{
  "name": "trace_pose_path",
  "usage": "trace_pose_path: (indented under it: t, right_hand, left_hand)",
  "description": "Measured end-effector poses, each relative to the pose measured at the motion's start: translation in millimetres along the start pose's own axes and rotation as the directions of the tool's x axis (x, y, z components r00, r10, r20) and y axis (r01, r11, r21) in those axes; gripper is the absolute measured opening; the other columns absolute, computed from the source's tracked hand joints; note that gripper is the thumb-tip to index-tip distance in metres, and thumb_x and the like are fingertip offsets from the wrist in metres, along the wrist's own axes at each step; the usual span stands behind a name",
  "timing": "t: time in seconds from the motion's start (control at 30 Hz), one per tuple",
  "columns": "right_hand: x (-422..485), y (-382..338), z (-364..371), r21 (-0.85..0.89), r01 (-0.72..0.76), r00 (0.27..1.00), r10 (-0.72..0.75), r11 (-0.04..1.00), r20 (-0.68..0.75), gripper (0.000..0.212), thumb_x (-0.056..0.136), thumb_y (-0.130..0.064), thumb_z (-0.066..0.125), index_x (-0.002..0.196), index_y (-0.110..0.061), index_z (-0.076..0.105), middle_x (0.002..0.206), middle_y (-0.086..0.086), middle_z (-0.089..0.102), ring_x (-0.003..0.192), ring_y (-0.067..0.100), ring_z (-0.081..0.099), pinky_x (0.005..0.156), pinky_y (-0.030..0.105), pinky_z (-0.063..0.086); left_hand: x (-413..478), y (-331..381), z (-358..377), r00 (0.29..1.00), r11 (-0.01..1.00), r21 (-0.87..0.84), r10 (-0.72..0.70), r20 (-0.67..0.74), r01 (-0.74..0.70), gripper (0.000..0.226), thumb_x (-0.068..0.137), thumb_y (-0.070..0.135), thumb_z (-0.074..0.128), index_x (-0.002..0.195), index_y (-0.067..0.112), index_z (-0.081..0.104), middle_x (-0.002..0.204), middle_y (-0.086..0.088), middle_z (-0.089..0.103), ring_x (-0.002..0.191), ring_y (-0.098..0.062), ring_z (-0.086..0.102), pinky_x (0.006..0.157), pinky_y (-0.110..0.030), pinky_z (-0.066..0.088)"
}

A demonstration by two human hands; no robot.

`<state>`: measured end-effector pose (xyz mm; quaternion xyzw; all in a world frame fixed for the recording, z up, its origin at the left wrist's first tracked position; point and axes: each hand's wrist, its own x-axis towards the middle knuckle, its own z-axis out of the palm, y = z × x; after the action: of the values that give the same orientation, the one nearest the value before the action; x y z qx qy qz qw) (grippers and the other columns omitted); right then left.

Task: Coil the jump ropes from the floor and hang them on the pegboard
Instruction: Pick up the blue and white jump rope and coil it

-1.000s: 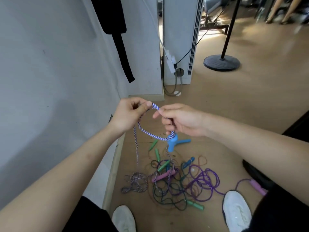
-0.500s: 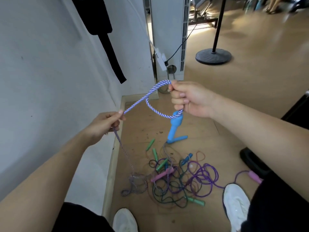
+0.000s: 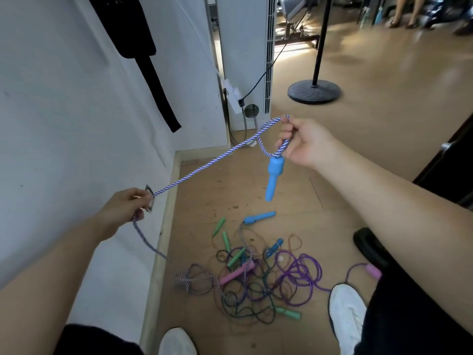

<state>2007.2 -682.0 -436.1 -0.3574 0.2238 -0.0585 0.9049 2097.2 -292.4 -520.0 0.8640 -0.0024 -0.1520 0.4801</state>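
Coiling of one rope was in hand. At one o'clock the right hand (image 3: 304,142) had its grip curled round a small loop of the blue-and-white braided jump rope (image 3: 204,165), with one blue handle (image 3: 273,178) dangling beneath. At eight o'clock the left hand (image 3: 125,208) pinched the rope further along, and a taut span ran between them. The rest trailed into the tangle of ropes (image 3: 268,283) on the floor (image 3: 358,149) at six o'clock, beside the second blue handle (image 3: 259,217). The next move likely called for carrying the left hand's length up to the right to lay another loop, drawing slack clear of the tangle. No pegboard was in view.
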Motion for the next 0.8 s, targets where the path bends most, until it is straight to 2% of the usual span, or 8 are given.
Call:
trace_pose_path:
  t: [0.07,0.13,0.27,0.33,0.47,0.63,0.73,0.8]
  right_hand:
    - [4,1,-1,-0.039,0.008,1.000,-0.010,0.999,-0.028,0.032,0.105,-0.019,0.034,0.080,-0.016,0.053,0.051,-0.007,0.039,0.036,0.009,0.035,0.054,0.023,0.032]
    - [6,4,-1,-0.117,0.020,0.999,-0.026,0.993,-0.046,0.030,0.105,-0.018,0.035,0.083,-0.015,0.056,0.060,-0.005,0.043,0.038,0.009,0.042,0.055,0.024,0.036]
    - [2,15,3,-0.286,0.020,1.000,-0.017,0.958,0.013,0.023,0.103,-0.017,0.040,0.089,-0.015,0.058,0.069,-0.001,0.056,0.051,0.010,0.056,0.060,0.024,0.046]
    - [-2,22,5,-0.373,0.036,0.998,-0.017,0.927,0.053,0.022,0.104,-0.018,0.040,0.092,-0.014,0.059,0.072,0.001,0.060,0.054,0.011,0.060,0.064,0.026,0.050]
    - [-9,38,8,-0.526,0.072,0.994,-0.020,0.848,0.103,0.019,0.103,-0.013,0.044,0.096,-0.010,0.062,0.075,0.008,0.067,0.063,0.018,0.065,0.075,0.034,0.055]
    - [-24,67,15,-0.628,0.083,0.962,0.101,0.774,0.252,0.017,0.103,-0.013,0.046,0.101,-0.007,0.062,0.082,0.012,0.073,0.071,0.023,0.070,0.076,0.036,0.056]
    - [-34,81,19,-0.649,0.058,0.928,0.199,0.759,0.315,0.017,0.103,-0.013,0.046,0.102,-0.007,0.061,0.094,0.018,0.073,0.078,0.026,0.072,0.072,0.034,0.056]
    - [-38,87,20,-0.648,0.021,0.898,0.270,0.761,0.346,0.019,0.104,-0.013,0.043,0.104,-0.006,0.060,0.091,0.018,0.074,0.077,0.028,0.072,0.069,0.033,0.057]
  left_hand:
    - [0,5,4,0.999,0.998,0.046,0.049,-0.021,-0.048,0.016,0.097,0.012,0.064,0.098,-0.003,0.066,0.076,-0.010,0.060,0.057,-0.022,0.047,0.064,-0.031,0.044]
    - [-2,12,8,0.993,0.982,0.144,0.119,0.007,-0.119,0.012,0.096,0.011,0.064,0.090,0.002,0.067,0.073,-0.008,0.062,0.054,-0.014,0.049,0.056,-0.023,0.043]
    - [-8,25,17,0.954,0.900,0.333,0.224,0.199,-0.281,0.012,0.095,0.020,0.067,0.084,0.016,0.071,0.073,-0.004,0.066,0.065,-0.013,0.055,0.062,-0.029,0.046]
    - [-14,35,24,0.926,0.875,0.346,0.247,0.285,-0.340,0.011,0.094,0.022,0.068,0.085,0.017,0.072,0.067,0.007,0.063,0.063,-0.008,0.054,0.062,-0.023,0.045]
    - [-33,59,43,0.873,0.881,0.214,0.330,0.358,-0.421,0.013,0.094,0.024,0.068,0.086,0.014,0.071,0.062,0.013,0.059,0.060,-0.004,0.050,0.058,-0.015,0.041]
    - [-57,86,58,0.829,0.899,-0.026,0.413,0.378,-0.436,0.014,0.095,0.020,0.064,0.087,0.011,0.068,0.063,0.007,0.059,0.063,-0.012,0.051,0.060,-0.020,0.044]
    - [-65,96,67,0.822,0.891,-0.149,0.454,0.344,-0.429,0.012,0.096,0.018,0.061,0.086,0.012,0.067,0.062,0.009,0.058,0.061,-0.009,0.050,0.059,-0.017,0.044]
    - [-67,100,70,0.840,0.879,-0.215,0.472,0.266,-0.426,0.014,0.096,0.018,0.060,0.084,0.014,0.065,0.061,0.011,0.056,0.058,-0.007,0.048,0.056,-0.016,0.042]
